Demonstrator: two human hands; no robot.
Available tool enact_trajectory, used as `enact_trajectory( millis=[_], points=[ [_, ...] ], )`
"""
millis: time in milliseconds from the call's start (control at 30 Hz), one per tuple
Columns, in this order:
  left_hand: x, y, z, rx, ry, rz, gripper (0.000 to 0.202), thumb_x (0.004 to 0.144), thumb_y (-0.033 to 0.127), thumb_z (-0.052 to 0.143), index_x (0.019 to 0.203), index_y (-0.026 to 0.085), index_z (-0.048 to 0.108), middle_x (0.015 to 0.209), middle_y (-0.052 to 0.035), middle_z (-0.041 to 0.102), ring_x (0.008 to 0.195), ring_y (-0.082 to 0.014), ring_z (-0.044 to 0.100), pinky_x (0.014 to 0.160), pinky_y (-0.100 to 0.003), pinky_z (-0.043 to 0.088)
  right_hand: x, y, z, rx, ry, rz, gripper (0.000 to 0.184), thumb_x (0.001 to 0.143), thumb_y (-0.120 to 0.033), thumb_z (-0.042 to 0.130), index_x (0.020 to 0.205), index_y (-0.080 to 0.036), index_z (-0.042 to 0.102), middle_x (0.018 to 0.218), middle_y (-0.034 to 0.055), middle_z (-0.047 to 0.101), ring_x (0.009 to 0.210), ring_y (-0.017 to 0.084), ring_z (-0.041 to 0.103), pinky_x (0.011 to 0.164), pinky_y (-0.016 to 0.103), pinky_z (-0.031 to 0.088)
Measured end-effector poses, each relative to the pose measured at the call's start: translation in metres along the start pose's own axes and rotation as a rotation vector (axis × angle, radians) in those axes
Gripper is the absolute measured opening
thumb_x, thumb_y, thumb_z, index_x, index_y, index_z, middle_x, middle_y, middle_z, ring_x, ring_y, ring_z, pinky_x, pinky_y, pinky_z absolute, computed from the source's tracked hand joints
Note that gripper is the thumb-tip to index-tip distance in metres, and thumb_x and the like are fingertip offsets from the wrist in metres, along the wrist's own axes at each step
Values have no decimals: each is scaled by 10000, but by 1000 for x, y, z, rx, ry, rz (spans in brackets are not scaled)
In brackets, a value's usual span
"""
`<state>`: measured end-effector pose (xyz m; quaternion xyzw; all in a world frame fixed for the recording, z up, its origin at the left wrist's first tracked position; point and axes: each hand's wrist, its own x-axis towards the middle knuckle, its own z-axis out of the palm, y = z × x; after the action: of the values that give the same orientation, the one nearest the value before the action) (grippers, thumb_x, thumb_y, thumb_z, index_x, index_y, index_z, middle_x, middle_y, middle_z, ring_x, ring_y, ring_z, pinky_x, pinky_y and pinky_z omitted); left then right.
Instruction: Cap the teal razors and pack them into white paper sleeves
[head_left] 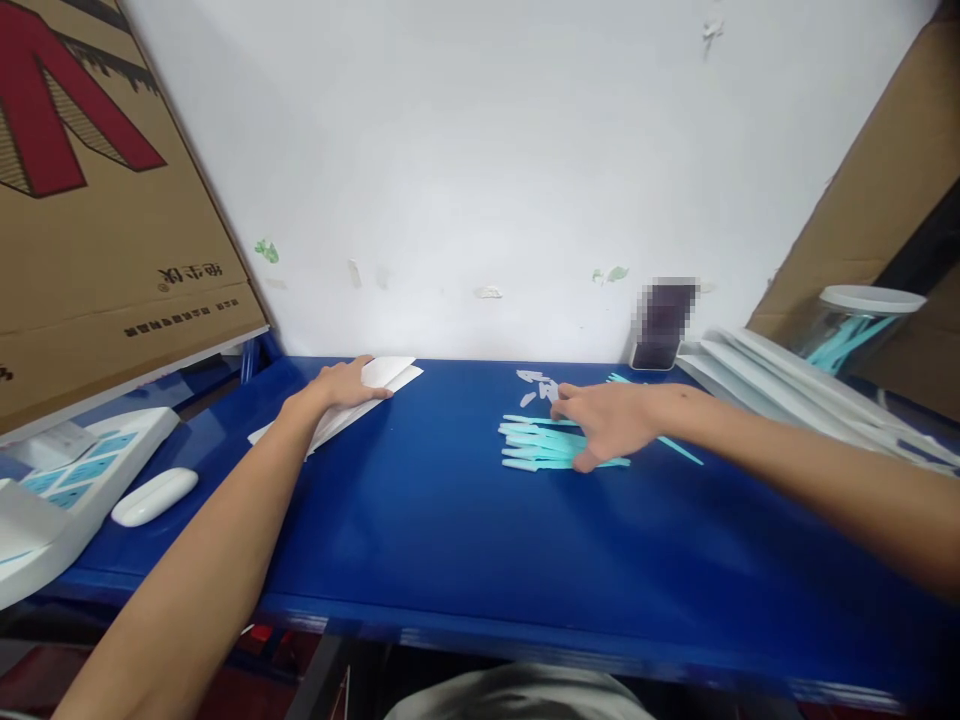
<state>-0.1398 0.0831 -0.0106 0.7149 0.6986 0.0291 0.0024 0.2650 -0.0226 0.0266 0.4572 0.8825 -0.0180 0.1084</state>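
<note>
My left hand point(346, 386) lies on a pile of folded white paper sheets point(397, 372) at the left rear of the blue table, thumb and fingers stretched apart over it. Over a row of slim turquoise plastic sticks point(529, 452) is my right hand point(611, 420), palm down with thumb and fingers apart. Its fingertips reach beside small pale lilac pieces point(529, 376) that lie scattered behind the row. Part of the row is hidden under that hand. A few loose turquoise sticks point(681, 450) lie beyond it, partly covered by the wrist.
A phone point(661, 325) leans on the white wall. At right are stacked white trays point(780, 385) and a lidded clear jar point(855, 325) with turquoise sticks. A white oval case point(155, 497), a white tray point(142, 450) with blue packets and a large carton point(112, 230) stand left.
</note>
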Motion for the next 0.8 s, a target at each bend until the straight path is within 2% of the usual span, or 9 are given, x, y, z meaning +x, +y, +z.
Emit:
enact_trajectory(
  millis=[133, 200, 300, 367, 467, 533, 600, 700, 800],
  points=[
    [-2, -1, -2, -80, -31, -23, 1095, 789, 710, 597, 1640, 162, 177, 1544, -252, 467, 1357, -419, 522, 1036, -459, 448, 9, -28, -16, -158, -129, 70, 280, 673, -415, 797, 803, -186, 702, 989, 100, 724, 565, 193, 639, 418, 307, 403],
    [-2, -2, -1, -72, -64, -66, 1116, 780, 767, 577, 1637, 159, 200, 1570, -271, 418, 1374, -456, 492, 1046, -499, 437, 12, -40, -19, -212, -177, 78, 237, 697, -370, 787, 800, -178, 695, 934, 97, 722, 629, 210, 668, 439, 291, 391],
    [-2, -1, 1, -74, -96, -146, 1120, 771, 788, 584, 1627, 151, 243, 1548, -292, 435, 1379, -509, 458, 1049, -564, 419, 12, -50, -16, -236, -252, 46, 263, 752, -319, 736, 941, -139, 704, 995, 138, 718, 789, 275, 712, 492, 295, 399],
    [-6, 4, -3, -109, -6, -161, 1075, 786, 729, 623, 1625, 167, 253, 1528, -296, 451, 1380, -524, 443, 1053, -593, 406, 9, -50, -11, -208, -263, 9, 278, 794, -269, 672, 1022, -112, 692, 1038, 164, 714, 835, 301, 715, 522, 311, 410],
    [-18, 21, -20, -264, 325, -119, 1029, 778, 644, 694, 1617, 213, 281, 1523, -281, 443, 1389, -535, 413, 1077, -633, 366, 3, -42, 1, -146, -182, -62, 297, 843, -222, 592, 1104, -103, 671, 1078, 176, 715, 888, 309, 714, 613, 339, 457],
    [-28, 37, -35, -550, 532, -57, 1021, 763, 579, 746, 1610, 232, 294, 1507, -241, 473, 1382, -488, 445, 1099, -599, 372, 1, -34, 11, -121, -98, -123, 305, 881, -244, 565, 1139, -110, 654, 1131, 183, 704, 972, 317, 702, 709, 358, 479],
    [-37, 53, -49, -1029, 574, 9, 889, 794, 522, 733, 1560, 237, 382, 1401, -188, 588, 1254, -402, 590, 1034, -510, 473, 1, -28, 19, -110, -9, -173, 251, 913, -255, 527, 1098, -129, 643, 1116, 173, 700, 995, 305, 688, 760, 361, 472],
    [-48, 74, -59, -1677, 389, 34, 534, 896, 533, 585, 1295, 182, 631, 1078, -139, 737, 987, -320, 713, 840, -404, 585, 3, -27, 25, -73, 108, -207, 152, 902, -181, 488, 1020, -163, 581, 963, 116, 691, 830, 237, 660, 677, 323, 419],
    [-55, 90, -54, -1993, 200, -19, 435, 943, 509, 496, 1088, 144, 685, 809, -107, 733, 762, -270, 723, 686, -357, 605, 4, -36, 20, 22, 213, -208, 102, 920, -167, 459, 1010, -196, 498, 834, 48, 641, 653, 179, 561, 580, 300, 333]
  ],
)
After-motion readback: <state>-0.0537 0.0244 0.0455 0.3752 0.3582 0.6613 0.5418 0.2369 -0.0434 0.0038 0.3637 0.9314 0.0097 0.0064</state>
